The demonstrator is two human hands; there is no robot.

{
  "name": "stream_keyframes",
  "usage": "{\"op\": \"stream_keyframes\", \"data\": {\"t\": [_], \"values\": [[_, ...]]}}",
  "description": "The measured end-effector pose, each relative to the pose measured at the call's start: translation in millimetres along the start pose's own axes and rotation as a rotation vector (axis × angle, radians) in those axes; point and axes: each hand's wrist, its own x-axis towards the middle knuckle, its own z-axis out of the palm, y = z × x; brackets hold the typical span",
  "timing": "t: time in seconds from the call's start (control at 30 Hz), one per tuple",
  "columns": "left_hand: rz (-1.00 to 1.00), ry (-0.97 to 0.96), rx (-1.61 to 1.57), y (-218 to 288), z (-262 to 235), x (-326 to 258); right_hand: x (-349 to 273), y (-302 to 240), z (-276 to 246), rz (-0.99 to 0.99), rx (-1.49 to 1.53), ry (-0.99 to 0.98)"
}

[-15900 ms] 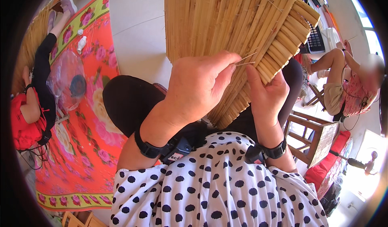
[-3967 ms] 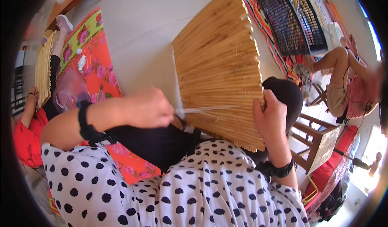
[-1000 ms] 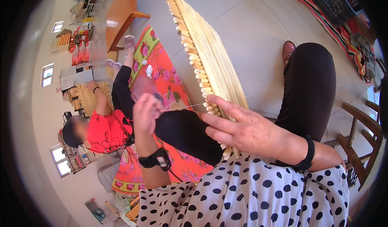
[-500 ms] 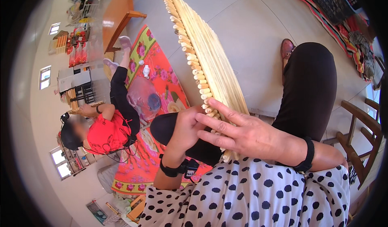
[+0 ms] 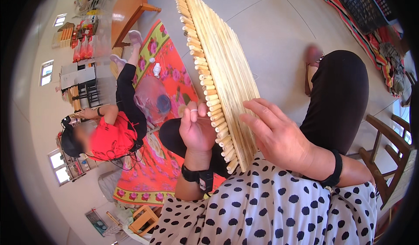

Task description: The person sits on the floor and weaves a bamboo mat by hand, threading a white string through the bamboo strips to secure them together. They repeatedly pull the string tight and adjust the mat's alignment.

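A panel of pale plant stalks (image 5: 224, 66) laid side by side stands tilted on my lap. The cut stalk ends (image 5: 209, 90) line its left edge in a stepped row. At that edge my left hand (image 5: 196, 131) has its fingers curled in, and a faint thin thread seems to run from them toward the stalks. A white band, a ring or wound thread, circles one finger. On the panel's right side, my right hand (image 5: 281, 140) lies with its fingers stretched out and their tips against the stalks; its thumb is hidden.
A person in a red shirt (image 5: 111, 138) sits at the left on a red floral mat (image 5: 174, 83). A clear plastic bag (image 5: 150, 96) lies there too. Wooden furniture (image 5: 128, 13) stands far left, a dark plastic basket (image 5: 358, 5) far right, and a wooden chair (image 5: 384, 157) right.
My left hand has come away from under my right hand to the left of the stalk ends. My right hand has shifted from the stalk ends onto the panel's right face.
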Motion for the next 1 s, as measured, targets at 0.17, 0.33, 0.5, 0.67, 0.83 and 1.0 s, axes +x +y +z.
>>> {"op": "stream_keyframes", "data": {"t": [0.17, 0.33, 0.5, 0.67, 0.83, 1.0], "values": [[-0.102, 0.201, -0.013, 1, 1, 5, 18, 17, -10, -0.095, -0.117, -0.063], [-0.201, 0.248, -0.069, 29, 0, 5, 100, 13, -9, -0.425, -0.362, -0.087], [-0.195, 0.266, -0.111, 23, -6, 0, 141, 23, 14, -0.750, -0.402, -0.282], [-0.120, 0.497, 0.079, 19, 31, 7, 152, 20, 20, -0.712, -0.370, -0.469], [-0.100, 0.361, 0.150, 31, -6, 0, 162, 15, 13, -0.656, -0.228, -0.622], [-0.104, 0.267, 0.269, 36, -5, 5, 157, 23, 15, -0.699, -0.175, -0.559]]}}
